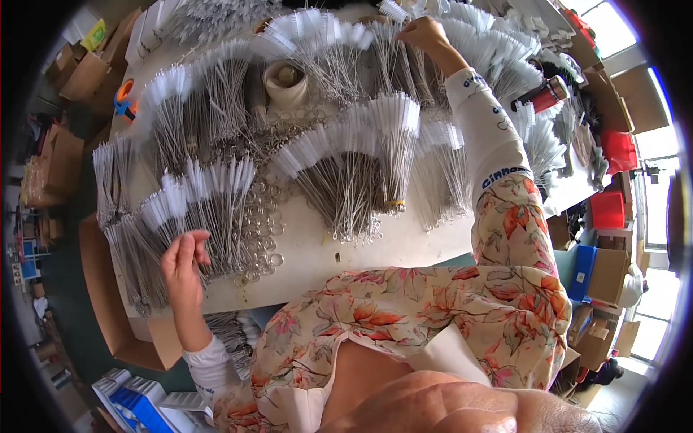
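Thin twisted-wire brushes with white bristle heads lie in fanned bundles across the table. My left hand (186, 268) is just over the wire ends of a near-left brush bundle (220, 227). Its fingers are loosely bent and apart, with nothing seen between them. My right arm stretches to the far side, where my right hand (427, 35) is closed, fingertips pressed together, above a far brush bundle (393, 68). A tilted white brush head (393, 10) shows right beside those fingers; whether they grip it is hidden. Another brush bundle (393, 144), tied with a yellow band, lies mid-table.
Small metal rings (263, 224) are strewn between the bundles. A cream tape-like roll (285, 85) stands at mid-table. Orange-handled scissors (125, 101) lie at the left edge. An open cardboard box (108, 303) is below the left side; red bins (608, 209) stand at right.
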A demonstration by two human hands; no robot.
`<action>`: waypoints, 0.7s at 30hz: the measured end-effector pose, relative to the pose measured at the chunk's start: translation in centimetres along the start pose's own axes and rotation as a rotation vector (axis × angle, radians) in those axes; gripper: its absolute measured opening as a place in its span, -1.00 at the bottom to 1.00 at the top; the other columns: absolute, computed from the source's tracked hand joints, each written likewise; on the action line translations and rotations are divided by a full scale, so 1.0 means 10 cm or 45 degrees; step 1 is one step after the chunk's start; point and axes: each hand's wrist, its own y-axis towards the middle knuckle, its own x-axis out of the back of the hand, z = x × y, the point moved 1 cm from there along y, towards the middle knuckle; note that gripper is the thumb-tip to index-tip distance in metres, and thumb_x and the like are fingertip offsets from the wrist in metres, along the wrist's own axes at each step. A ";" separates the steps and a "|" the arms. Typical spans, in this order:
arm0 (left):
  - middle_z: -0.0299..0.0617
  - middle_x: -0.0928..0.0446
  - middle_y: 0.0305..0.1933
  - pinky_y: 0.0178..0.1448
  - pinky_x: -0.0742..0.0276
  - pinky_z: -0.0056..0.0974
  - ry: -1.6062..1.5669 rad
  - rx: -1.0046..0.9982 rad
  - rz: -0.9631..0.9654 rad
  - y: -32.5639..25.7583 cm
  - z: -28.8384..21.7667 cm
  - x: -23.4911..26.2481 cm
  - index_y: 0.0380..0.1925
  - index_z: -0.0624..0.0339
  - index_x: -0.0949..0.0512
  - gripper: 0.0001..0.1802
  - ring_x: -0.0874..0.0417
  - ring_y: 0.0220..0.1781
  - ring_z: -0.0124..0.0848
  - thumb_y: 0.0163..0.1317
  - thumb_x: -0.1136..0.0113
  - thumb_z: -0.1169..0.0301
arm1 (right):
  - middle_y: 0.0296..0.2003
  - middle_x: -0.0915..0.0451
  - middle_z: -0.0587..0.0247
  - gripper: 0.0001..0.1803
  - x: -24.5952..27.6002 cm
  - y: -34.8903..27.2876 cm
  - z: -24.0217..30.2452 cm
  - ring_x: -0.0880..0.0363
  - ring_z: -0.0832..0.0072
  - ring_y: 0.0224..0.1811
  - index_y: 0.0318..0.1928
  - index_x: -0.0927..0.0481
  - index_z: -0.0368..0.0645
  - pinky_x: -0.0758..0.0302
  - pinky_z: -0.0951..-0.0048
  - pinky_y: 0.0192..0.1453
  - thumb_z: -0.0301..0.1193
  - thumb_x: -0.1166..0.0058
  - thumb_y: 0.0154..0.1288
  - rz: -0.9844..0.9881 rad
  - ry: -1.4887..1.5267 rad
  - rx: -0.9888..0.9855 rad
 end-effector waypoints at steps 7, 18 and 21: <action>-0.43 -0.38 -0.56 -0.60 -0.10 -0.57 0.021 -0.032 0.229 0.03 -0.32 -0.53 -0.30 0.32 -0.56 -0.73 -0.22 -0.65 -0.68 0.33 0.05 0.34 | -0.44 -0.54 0.28 -0.81 0.98 -0.50 0.51 -0.53 0.46 -0.50 -0.35 -0.59 -0.15 -0.52 0.43 -0.34 -0.30 -0.01 0.18 -0.383 0.000 0.412; -0.24 -0.50 -0.47 -0.33 -0.48 -0.39 0.371 -1.252 0.006 0.24 -0.16 -1.60 -0.25 0.35 -0.46 -0.88 -0.58 -0.39 -0.45 0.20 -0.04 0.60 | 0.06 -0.36 0.07 -0.63 0.52 -2.91 2.30 -0.42 0.37 0.00 -0.01 -0.46 -0.28 -0.41 0.44 -0.01 -0.36 -0.10 0.22 0.105 1.171 0.861; -0.16 -0.45 -0.26 -0.25 -0.49 -0.36 0.384 -1.403 -0.087 0.16 -0.12 -1.47 -0.26 0.30 -0.44 -0.86 -0.58 -0.35 -0.39 0.16 -0.09 0.62 | -0.04 -0.47 0.15 -0.66 0.29 -3.04 1.95 -0.39 0.44 0.06 -0.03 -0.52 -0.24 -0.30 0.41 0.14 -0.28 -0.03 0.29 0.079 1.632 0.526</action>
